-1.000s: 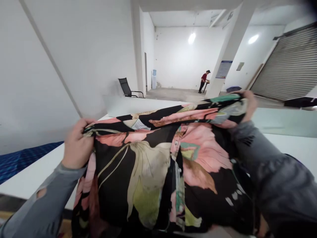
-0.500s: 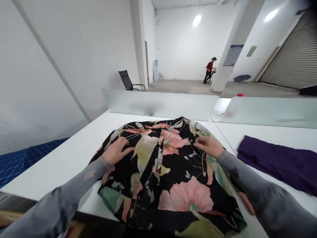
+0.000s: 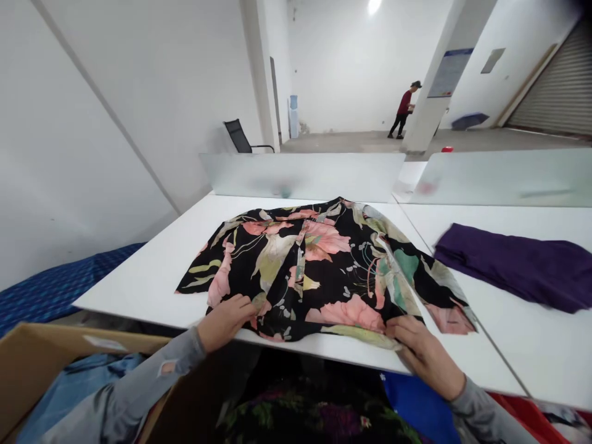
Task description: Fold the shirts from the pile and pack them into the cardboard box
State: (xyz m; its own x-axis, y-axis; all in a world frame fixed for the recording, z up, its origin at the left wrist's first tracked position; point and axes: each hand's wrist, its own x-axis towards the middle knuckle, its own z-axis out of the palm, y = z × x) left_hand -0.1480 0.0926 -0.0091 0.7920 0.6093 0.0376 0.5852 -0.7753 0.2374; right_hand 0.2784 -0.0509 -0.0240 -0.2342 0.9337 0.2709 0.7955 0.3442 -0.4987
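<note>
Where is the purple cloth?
The purple cloth lies on the white table, on the right side of the head view, just right of the flowery shirt.

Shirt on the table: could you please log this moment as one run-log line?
shirt: spread flat on table | left hand: on near hem | right hand: on near hem | purple cloth: to the right

Black floral-print shirt (image 3: 319, 271) lies spread flat on white tabletop (image 3: 148, 277), hem at the near edge. Left hand (image 3: 225, 320) rests on the hem's left part, fingers (image 3: 243, 303) flat on the cloth; right hand (image 3: 423, 351) touches the hem's right corner. Folded purple cloth (image 3: 518, 265) lies to the right, apart. Open cardboard box (image 3: 32, 357) sits below left.
</note>
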